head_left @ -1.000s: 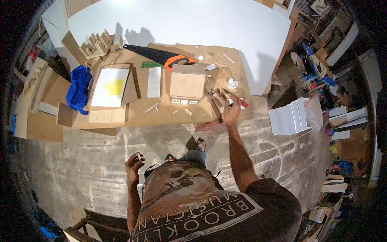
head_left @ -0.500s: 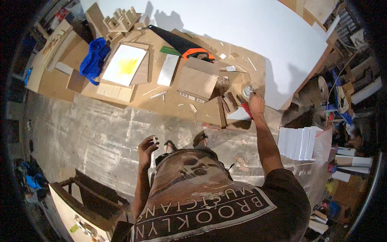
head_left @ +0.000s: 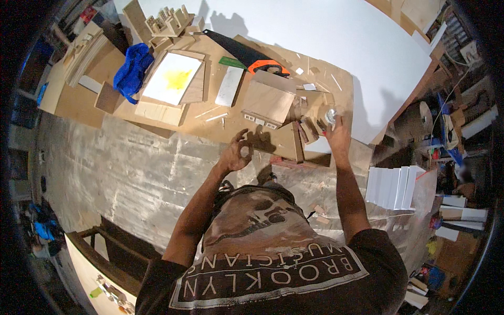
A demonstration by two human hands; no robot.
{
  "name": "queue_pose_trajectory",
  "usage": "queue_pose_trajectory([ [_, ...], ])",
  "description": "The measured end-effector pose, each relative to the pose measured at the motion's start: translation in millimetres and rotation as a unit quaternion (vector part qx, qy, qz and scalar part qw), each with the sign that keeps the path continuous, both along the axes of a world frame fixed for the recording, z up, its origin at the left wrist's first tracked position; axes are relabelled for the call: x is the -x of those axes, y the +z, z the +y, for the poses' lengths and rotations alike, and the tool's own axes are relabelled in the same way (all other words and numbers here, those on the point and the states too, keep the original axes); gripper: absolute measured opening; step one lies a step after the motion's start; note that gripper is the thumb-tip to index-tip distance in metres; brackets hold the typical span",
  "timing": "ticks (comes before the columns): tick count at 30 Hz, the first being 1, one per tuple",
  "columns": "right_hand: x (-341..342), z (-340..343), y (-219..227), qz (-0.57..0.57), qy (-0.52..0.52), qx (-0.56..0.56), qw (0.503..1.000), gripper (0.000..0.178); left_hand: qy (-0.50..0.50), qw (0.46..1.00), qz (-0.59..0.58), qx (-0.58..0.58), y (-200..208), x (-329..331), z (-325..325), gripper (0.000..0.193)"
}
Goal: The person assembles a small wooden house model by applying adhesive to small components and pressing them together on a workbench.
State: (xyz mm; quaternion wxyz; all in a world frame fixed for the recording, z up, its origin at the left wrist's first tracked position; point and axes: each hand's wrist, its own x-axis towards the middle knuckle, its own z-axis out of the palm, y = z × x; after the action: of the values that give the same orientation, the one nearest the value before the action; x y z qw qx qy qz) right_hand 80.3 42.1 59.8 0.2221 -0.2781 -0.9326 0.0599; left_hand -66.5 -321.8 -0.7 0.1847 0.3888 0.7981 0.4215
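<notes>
The left hand [head_left: 234,156], low by the waist with a small pale stick half a second ago, has risen to the brown workboard's [head_left: 211,79] near edge, fingers curled; I cannot tell whether they grip anything. The right hand [head_left: 338,136] remains at the small round container [head_left: 330,114], grip unclear, right of the wooden model house [head_left: 270,97]

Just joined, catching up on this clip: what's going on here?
A person stands at a brown work surface. The right hand is at a small round container; whether it grips it is unclear. The left hand is by the near edge, and I can't tell if it holds anything. A small house-like model sits between them, with a handsaw lying behind it.
</notes>
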Motion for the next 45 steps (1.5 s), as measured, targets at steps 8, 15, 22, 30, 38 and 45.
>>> queue_pose_trajectory([
  [8,17.9,-171.6,-27.4,0.034,0.184,0.258,0.948,0.049,-0.156,0.971,0.161,-0.082,0.9,27.4,33.8,0.049],
  [15,58.0,-193.8,-56.8,0.087,0.151,0.167,0.970,0.054,-0.205,0.934,-0.171,-0.237,-72.5,38.1,47.4,0.030],
  [22,61.7,-190.6,-49.6,0.001,0.134,0.151,0.979,0.056,-0.176,0.965,0.181,-0.069,-54.3,42.1,45.6,0.027],
  [30,65.0,-189.1,-46.1,-0.043,0.141,0.109,0.983,0.063,-0.142,0.950,-0.147,-0.238,-55.8,37.6,46.7,0.035],
  [38,65.4,-189.0,-49.7,-0.059,0.133,0.116,0.983,0.063,-0.183,0.973,0.026,-0.141,-20.8,37.9,40.6,0.034],
  [45,71.4,-192.8,-50.1,-0.060,0.138,0.115,0.982,0.062,-0.199,0.970,0.102,-0.099,-44.9,48.3,41.6,0.036],
])
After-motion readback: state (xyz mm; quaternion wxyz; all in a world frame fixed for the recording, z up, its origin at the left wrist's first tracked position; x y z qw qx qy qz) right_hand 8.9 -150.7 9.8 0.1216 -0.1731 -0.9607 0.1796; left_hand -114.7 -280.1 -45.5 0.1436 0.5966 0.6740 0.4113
